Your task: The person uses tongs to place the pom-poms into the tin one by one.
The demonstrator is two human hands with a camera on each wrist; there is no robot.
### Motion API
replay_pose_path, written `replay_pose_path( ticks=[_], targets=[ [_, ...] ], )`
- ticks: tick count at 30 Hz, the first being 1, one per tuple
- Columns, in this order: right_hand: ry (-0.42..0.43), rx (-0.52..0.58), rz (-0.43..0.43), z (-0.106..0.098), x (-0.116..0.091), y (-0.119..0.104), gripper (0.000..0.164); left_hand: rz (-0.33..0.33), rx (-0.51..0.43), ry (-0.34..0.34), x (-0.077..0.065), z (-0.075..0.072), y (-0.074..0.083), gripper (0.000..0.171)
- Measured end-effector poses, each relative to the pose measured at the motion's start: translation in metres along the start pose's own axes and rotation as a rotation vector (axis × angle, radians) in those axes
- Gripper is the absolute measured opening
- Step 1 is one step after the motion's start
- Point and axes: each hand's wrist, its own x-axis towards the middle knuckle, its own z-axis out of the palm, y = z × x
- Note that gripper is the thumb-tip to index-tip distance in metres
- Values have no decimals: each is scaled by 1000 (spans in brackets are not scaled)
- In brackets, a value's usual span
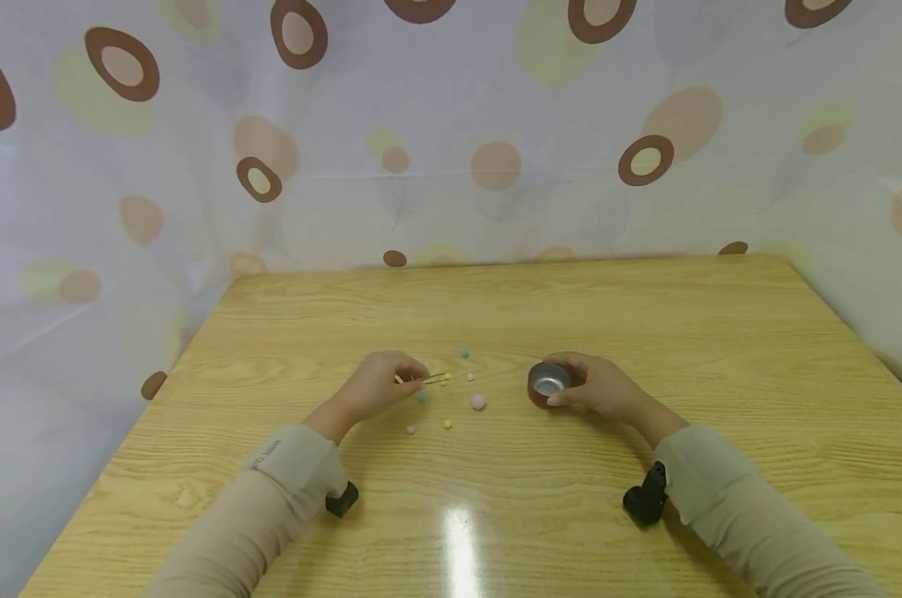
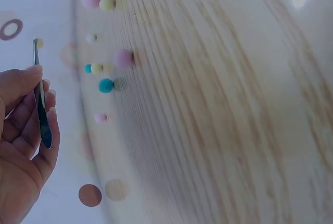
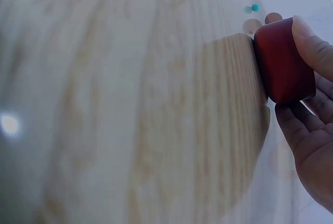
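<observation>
My left hand [image 1: 382,385] pinches a pair of metal tweezers [image 2: 43,114] between thumb and fingers, its tips pointing right. At those tips is a small yellow pom-pom [image 2: 39,42], raised above the table in the left wrist view. With thumb and fingers around its side, my right hand [image 1: 599,385] grips a small round bowl [image 3: 283,60], red outside and silver inside. The bowl stands upright on the table, its open top showing in the head view. Between the hands lie a larger pink pom-pom [image 1: 478,402] and a white one [image 1: 470,377].
More small pom-poms lie around the tweezers: a blue one [image 1: 464,353] farther back, a teal one [image 1: 421,397] by the left hand, a yellow one [image 1: 447,424] and a pink one [image 1: 410,429] nearer. A patterned curtain [image 1: 451,216] hangs behind the wooden table [image 1: 556,515].
</observation>
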Motion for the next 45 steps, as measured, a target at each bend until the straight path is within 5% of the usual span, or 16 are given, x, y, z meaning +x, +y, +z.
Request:
replay_pose_path(
  ticks=[18, 45],
  targets=[
    [-8, 30, -8, 4, -1, 0, 66, 56, -74, -17, 16, 17, 19, 13],
    [-3, 18, -15, 0, 0, 0, 64, 142, -29, -85, 54, 36, 51, 16]
  ],
)
